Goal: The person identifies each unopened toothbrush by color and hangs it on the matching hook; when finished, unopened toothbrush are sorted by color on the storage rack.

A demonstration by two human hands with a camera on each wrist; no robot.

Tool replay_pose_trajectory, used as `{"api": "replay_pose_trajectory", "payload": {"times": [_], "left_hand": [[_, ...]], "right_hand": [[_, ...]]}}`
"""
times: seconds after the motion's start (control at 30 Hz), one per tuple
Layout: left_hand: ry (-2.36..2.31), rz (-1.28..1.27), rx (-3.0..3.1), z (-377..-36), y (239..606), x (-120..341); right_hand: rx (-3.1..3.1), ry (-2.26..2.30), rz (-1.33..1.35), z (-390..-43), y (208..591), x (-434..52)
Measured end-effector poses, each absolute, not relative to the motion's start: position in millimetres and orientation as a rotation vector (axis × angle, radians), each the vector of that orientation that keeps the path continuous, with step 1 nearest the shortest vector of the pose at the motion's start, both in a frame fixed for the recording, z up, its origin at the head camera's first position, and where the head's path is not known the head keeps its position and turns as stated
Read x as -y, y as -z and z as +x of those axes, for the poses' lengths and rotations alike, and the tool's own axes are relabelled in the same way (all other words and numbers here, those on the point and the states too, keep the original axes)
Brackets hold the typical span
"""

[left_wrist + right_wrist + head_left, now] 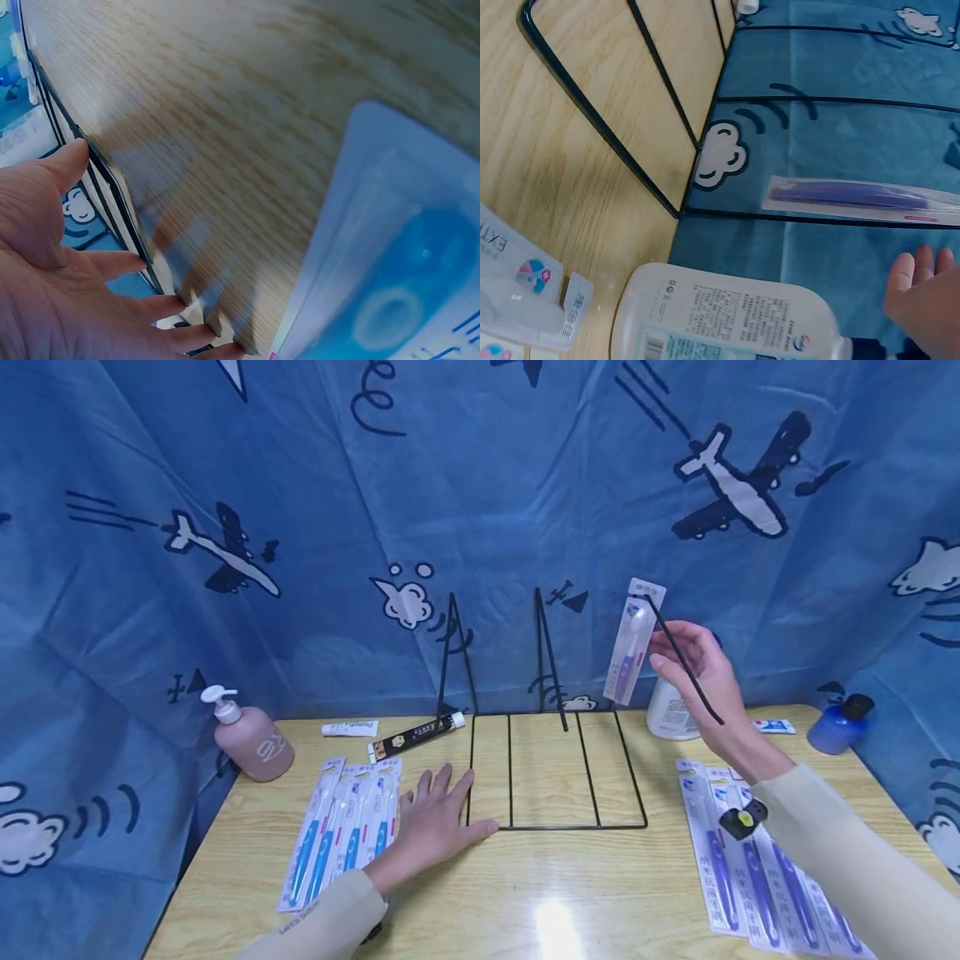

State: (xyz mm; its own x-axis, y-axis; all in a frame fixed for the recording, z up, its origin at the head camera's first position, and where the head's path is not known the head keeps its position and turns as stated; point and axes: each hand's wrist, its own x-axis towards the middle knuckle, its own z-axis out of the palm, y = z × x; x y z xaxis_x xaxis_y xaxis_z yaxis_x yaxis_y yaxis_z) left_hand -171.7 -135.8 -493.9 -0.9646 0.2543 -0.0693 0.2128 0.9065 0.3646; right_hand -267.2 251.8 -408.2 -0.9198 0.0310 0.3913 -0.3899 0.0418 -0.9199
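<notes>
A purple toothbrush in a clear blister pack (628,647) hangs upright from the right prong of a black wire rack (570,828). Just right of the pack is my right hand (697,672), thumb and fingers loosely bent; the right wrist view shows a gap between the fingertips (904,270) and the pack. The prong passes in front of this hand in the head view. My left hand (438,818) is spread at the rack's front left corner, its thumb (73,159) against the wire. The rack's other two prongs hold nothing.
Packaged blue toothbrushes (307,852) lie left, packaged purple ones (720,877) right, partly under my right forearm. Behind stand a pink pump bottle (255,743), a white bottle (669,714) and a blue bottle (836,731). Toothpaste tubes (416,737) lie near the curtain (337,485).
</notes>
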Motion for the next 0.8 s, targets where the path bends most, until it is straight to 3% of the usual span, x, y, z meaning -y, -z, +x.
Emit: {"api": "replay_pose_trajectory", "payload": {"times": [0.3, 0.8], "left_hand": [[-0.56, 0.374, -2.964, -171.9, 498.6, 136.9], [-0.621, 0.378, -3.005, -180.0, 522.8, 141.6]], "right_hand": [[1.832, -2.208, 0.459, -219.2, 396.2, -277.5], [2.221, -1.953, -0.116, -128.3, 444.3, -355.5]]}}
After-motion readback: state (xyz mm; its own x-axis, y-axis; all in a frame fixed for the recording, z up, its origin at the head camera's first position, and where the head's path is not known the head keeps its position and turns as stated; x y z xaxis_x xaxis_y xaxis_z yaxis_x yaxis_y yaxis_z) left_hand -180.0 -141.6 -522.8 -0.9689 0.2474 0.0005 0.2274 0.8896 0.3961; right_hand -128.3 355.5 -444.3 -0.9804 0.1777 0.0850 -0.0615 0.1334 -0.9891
